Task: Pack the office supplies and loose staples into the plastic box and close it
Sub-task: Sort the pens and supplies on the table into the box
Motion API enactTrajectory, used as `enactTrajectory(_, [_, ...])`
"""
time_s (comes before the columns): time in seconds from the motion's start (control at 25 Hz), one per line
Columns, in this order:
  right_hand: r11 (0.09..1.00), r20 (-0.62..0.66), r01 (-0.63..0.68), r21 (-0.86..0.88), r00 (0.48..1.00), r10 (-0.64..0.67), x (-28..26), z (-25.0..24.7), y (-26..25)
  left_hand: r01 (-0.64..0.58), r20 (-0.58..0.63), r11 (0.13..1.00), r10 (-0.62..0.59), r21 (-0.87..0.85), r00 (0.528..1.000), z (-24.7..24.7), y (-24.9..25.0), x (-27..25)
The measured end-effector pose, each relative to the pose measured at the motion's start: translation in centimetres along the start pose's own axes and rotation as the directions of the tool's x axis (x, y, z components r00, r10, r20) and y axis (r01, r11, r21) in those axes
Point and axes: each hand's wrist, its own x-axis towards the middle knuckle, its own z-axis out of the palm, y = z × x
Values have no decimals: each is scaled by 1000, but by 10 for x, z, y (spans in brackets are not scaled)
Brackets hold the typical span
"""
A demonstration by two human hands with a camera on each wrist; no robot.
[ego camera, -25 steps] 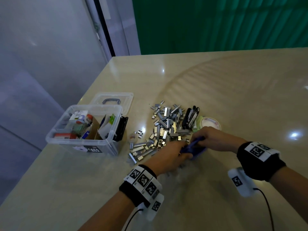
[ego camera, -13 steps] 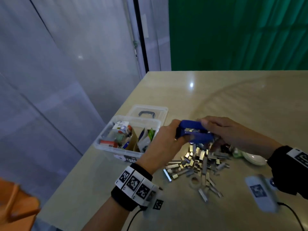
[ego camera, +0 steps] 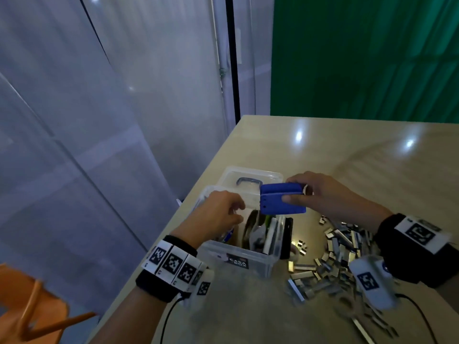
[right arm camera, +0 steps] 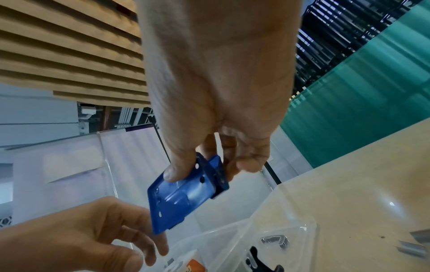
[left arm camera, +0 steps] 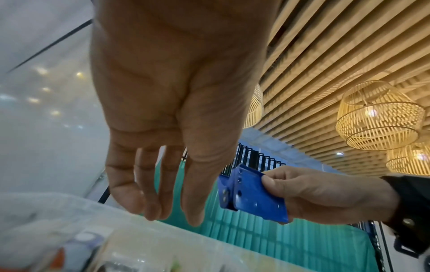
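My right hand [ego camera: 295, 192] pinches a blue stapler [ego camera: 282, 202] between thumb and fingers, holding it above the right side of the open clear plastic box [ego camera: 238, 255]. The same blue stapler [right arm camera: 186, 197] shows in the right wrist view under my thumb, and as a blue stapler [left arm camera: 251, 198] to the right in the left wrist view. My left hand [ego camera: 231, 212] hovers over the box's left part with relaxed, downward fingers [left arm camera: 149, 202] that hold nothing. Supplies fill the box. A pile of loose silver staples [ego camera: 332, 256] lies on the beige table [ego camera: 323, 150] to the right of the box.
The box's clear lid with a grey handle [ego camera: 248, 181] lies flat behind the box. A black item [ego camera: 288, 234] leans on the box's right wall. The table's left edge runs close beside the box, with an orange chair [ego camera: 29, 311] on the floor below.
My right hand has carried the blue stapler from above the staple pile to over the box. My left hand has let go of it and moved left over the box.
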Motion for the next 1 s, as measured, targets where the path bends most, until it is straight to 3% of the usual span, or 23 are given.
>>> enactTrajectory(0.24, [995, 8, -67, -70, 998, 68, 27, 16, -13, -17, -90, 1000, 17, 8, 996, -16, -46, 8])
enactTrajectory(0.48, [998, 51, -51, -47, 997, 53, 51, 36, -29, 24, 60, 1000, -23, -16, 998, -22, -75, 5])
enactTrajectory(0.76, [996, 83, -81, -34, 993, 84, 74, 60, -53, 58, 1, 989, -58, -134, 998, -29, -102, 5])
enactTrajectory(0.92, [994, 96, -109, -24, 989, 110, 86, 74, -64, 30, -11, 999, -31, -25, 999, -21, -98, 9])
enactTrajectory(1.0, [995, 113, -101, -24, 988, 103, 90, 79, -66, 33, 8, 998, -32, -51, 999, -25, -99, 9])
